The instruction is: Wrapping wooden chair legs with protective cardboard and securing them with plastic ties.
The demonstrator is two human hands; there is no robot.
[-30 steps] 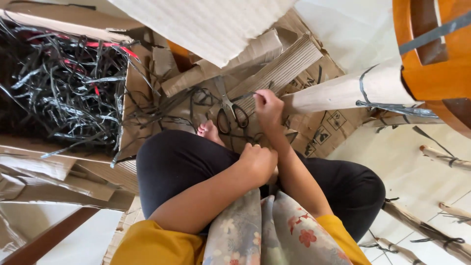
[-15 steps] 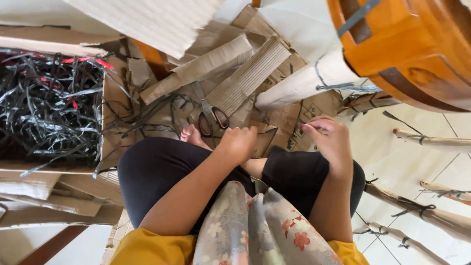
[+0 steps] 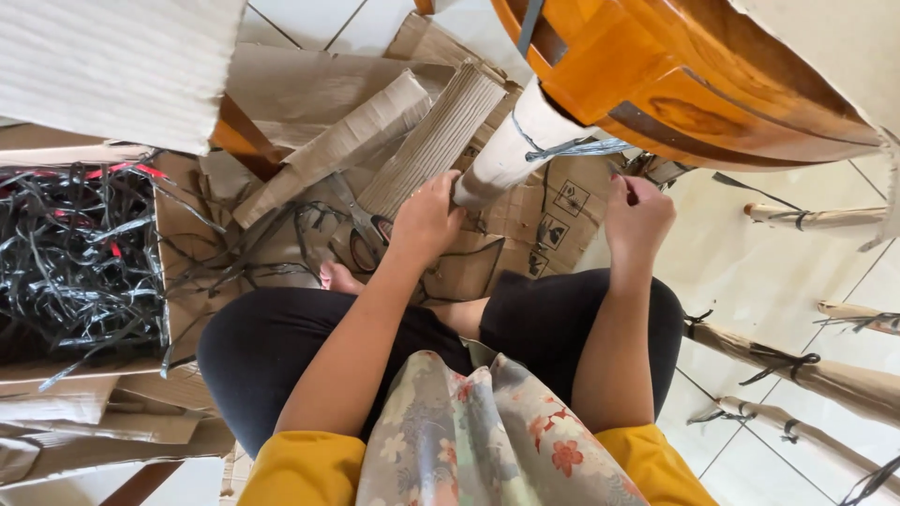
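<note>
Both hands at the paper-wrapped wooden furniture leg point(image 3: 511, 150).
Left hand point(image 3: 427, 220) closed around the leg's lower end; its long axis rises away from those fingers. Right hand point(image 3: 637, 215) pinches grey plastic strapping point(image 3: 577, 148), just beside the leg.

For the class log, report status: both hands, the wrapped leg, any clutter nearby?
Left hand grips the paper-wrapped wooden furniture leg. Right hand pinches the grey plastic strap tied around it. Scissors and loose black strapping lie close by.
</note>
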